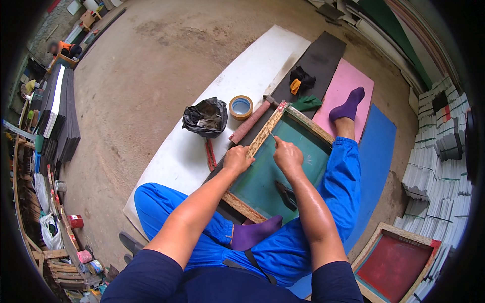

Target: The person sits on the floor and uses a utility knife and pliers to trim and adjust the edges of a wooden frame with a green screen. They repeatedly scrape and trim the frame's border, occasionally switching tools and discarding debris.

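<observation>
A wooden screen-printing frame (266,130) with green mesh (308,139) lies tilted across my lap. My left hand (238,160) is closed on its left rail. Above the mesh, close to that rail, my right hand (289,155) grips a slim tool (272,135); only its thin metal tip shows, so I cannot tell its kind. A dark tool with a shiny edge (286,196) rests on the mesh below my right hand. Just left of the frame lies a hammer (252,120) with a wrapped reddish handle. Beyond the far corner is a green cloth (307,103).
A black bag-lined container (204,118), a roll of brown tape (241,107) and a red-handled tool (210,155) are at the left. A black bundle (301,80) lies ahead on a dark sheet. Another frame with red mesh (394,262) leans against stacked white sheets (429,171). A person (64,49) sits far left.
</observation>
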Available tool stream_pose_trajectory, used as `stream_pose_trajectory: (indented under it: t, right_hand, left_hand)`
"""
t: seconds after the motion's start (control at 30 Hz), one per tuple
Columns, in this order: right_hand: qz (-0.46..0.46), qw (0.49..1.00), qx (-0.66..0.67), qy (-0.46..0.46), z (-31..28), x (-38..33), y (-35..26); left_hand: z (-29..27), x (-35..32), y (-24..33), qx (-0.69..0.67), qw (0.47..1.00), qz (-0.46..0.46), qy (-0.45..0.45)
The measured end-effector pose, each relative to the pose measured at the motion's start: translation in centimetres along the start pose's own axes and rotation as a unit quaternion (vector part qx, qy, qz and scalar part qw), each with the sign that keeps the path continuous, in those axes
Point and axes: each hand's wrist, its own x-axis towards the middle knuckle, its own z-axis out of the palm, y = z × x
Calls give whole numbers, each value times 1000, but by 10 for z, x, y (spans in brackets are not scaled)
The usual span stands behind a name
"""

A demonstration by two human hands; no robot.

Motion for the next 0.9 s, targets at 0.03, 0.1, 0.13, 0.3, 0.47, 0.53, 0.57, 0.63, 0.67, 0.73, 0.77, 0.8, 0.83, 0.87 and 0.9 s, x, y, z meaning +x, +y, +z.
stream_pose_trajectory:
  t: [0.03, 0.1, 0.13, 0.3, 0.47, 0.53, 0.57, 0.63, 0.67, 0.73, 0.77, 0.8, 0.83, 0.87, 0.9]
  right_hand:
    - [0, 1000, -19, -3, -1, 0, -5]
    - [13, 999, -40, -8, 2, 1, -14]
    - [24, 999, -43, -8, 4, 1, -19]
    - [8, 995, 97, 7, 20, 4, 10]
    - [0, 998, 63, -7, 18, 0, 9]
    - [-47, 978, 192, 66, 54, 18, 41]
    - [-70, 959, 256, 101, 73, 28, 57]
    - [-87, 940, 313, 100, 89, 37, 69]
    - [-96, 929, 342, 99, 91, 38, 71]
    - [-58, 980, 185, 39, 54, 15, 32]
    - [-34, 994, 101, 14, 36, 5, 20]
    - [-40, 995, 90, 15, 33, 4, 21]
    - [-47, 996, 79, 16, 31, 4, 22]
    - [-53, 996, 68, 15, 30, 4, 26]
    - [-88, 986, 131, 54, 45, 15, 43]
  left_hand:
    - [0, -1, 0, -3, 1000, 2, 2]
    - [0, -2, 2, -13, 1000, 3, -1]
    - [1, -1, 4, -18, 1000, 2, -3]
    - [5, 1, -1, -17, 999, 11, 29]
    - [5, -1, -6, -12, 999, 18, 39]
    - [7, 3, 0, -12, 999, 21, 35]
    - [9, 4, 2, -11, 999, 22, 32]
    - [9, 6, 0, -10, 999, 23, 27]
    - [9, 6, 0, -9, 999, 24, 25]
    - [5, 0, -11, -4, 1000, 6, 26]
    - [4, 0, -11, -5, 1000, 4, 25]
    - [5, 1, -9, 4, 1000, 8, 27]
    - [7, 2, -8, 14, 999, 11, 29]
    - [9, 2, -8, 24, 999, 13, 30]
    - [9, 3, -3, 22, 999, 15, 27]
